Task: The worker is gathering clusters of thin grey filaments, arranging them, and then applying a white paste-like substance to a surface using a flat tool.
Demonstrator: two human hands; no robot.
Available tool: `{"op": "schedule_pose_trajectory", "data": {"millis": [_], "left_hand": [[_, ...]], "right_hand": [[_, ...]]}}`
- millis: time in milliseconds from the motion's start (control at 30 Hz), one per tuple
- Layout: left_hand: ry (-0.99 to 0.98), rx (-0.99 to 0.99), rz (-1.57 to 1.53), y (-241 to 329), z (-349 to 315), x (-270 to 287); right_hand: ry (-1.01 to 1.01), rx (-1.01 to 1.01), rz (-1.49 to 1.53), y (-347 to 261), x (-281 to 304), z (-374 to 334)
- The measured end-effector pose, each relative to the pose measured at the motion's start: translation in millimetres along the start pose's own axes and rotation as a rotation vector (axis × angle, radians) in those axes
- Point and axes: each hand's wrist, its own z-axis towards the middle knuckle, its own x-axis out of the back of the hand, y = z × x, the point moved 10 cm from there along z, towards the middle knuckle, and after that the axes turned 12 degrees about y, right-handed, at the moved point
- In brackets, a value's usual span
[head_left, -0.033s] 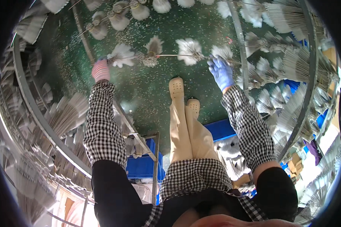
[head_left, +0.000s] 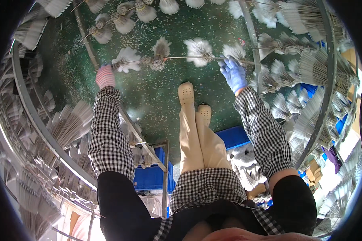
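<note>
I see no shift between frames. My left hand [head_left: 105, 75], in a pink striped glove, and right hand [head_left: 233, 73], in a blue glove, each close fingers around one thin rod strung with white feathery tufts [head_left: 181, 57], held level above the green floor [head_left: 149, 96].

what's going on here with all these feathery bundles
A person sitting with legs stretched out holds a long thin rod strung with fluffy white fan-shaped tufts between both hands. The left hand, in a pink striped glove, grips one end; the right hand, in a blue glove, grips the other. More tufts lie on the green floor.
</note>
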Motion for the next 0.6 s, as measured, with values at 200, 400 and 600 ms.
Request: {"op": "schedule_pose_trajectory", "data": {"millis": [200, 400, 600], "left_hand": [[0.027, 0.034, 0.053, -16, 3, -6], [-0.096, 0.114, 0.064, -14, 9, -3], [-0.093, 0.232, 0.019, -34, 7, -5]], "right_hand": [[0.015, 0.048, -0.116, -29, -49, 38], [0.056, 0.025, -0.158, -44, -76, 78], [0.021, 0.012, -0.21, -43, -96, 95]]}}
